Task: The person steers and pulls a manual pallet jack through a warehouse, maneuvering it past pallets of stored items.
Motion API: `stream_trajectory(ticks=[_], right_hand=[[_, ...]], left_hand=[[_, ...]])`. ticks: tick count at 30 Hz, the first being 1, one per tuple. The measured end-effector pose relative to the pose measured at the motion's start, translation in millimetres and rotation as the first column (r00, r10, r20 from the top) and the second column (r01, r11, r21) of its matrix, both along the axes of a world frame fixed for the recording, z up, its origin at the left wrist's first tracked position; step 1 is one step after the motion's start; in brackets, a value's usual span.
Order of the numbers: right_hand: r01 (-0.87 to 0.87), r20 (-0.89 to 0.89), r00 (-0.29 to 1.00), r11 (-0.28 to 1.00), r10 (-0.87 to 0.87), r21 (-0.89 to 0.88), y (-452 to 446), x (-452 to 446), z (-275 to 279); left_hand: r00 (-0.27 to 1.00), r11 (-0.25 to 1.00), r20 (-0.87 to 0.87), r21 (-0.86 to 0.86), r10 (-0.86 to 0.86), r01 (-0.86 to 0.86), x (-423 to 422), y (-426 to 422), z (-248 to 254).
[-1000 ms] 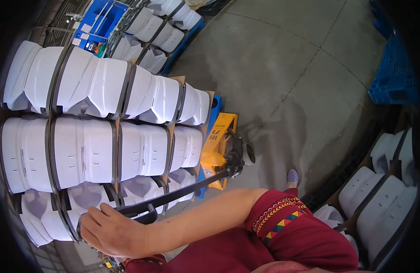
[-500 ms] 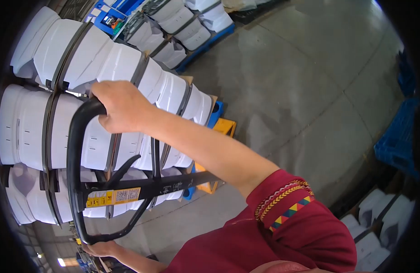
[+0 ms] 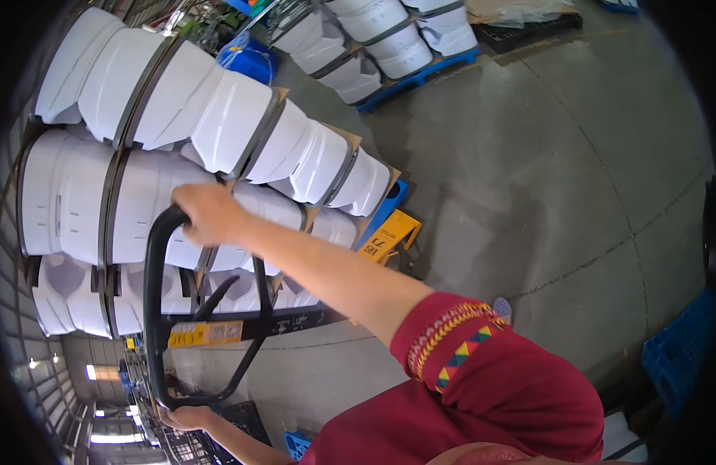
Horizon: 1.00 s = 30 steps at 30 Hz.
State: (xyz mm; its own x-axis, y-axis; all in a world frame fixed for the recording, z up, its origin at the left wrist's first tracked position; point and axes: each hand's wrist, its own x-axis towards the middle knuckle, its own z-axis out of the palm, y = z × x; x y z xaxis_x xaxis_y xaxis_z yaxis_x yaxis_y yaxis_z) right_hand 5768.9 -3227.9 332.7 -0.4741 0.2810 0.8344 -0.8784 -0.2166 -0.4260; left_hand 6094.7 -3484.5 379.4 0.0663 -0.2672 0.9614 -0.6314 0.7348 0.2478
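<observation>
Over grey floor [image 3: 544, 232], the right hand [image 3: 210, 213] grips a black, yellow-labelled looped handle [image 3: 153, 310]; the left hand [image 3: 189, 418] touches it, grip unclear.

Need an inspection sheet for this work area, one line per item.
Surface: gray concrete floor, seam lines visible.
Job's things: yellow pallet jack at the blue pallet of stacked white molded shells; black handle carries a yellow label.
Clutter: plastic sheeting over the black pallet.
Hands: right hand grips the handle; left hand at its other side, grip partly hidden.
Cables: nothing seen around the handle.
Surroundings: second loaded blue pallet, blue bin.
</observation>
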Motion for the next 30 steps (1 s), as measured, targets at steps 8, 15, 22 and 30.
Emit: stream_trajectory(ticks=[8, 15, 22, 30], right_hand=[[-0.341, 0.146, 0.936, 0.927, 0.319, 0.155, -63, -97, 8], [-0.326, 0.102, 0.944, 0.935, 0.314, 0.137, -85, -102, 6], [-0.300, 0.069, 0.953, 0.945, 0.294, 0.129, -127, -102, 8], [-0.300, 0.098, 0.953, 0.929, 0.285, 0.216, -142, -80, 13]], left_hand=[[0.984, 0.990, -0.113, -0.035, -0.139, 0.136, -28, 124, -25], [0.880, 0.949, -0.393, 0.051, -0.266, 0.310, -44, 148, -22], [0.954, 0.985, -0.249, -0.075, -0.168, 0.154, -30, 131, -34], [0.898, 0.950, -0.343, 0.042, -0.276, 0.309, -15, 101, -37]])
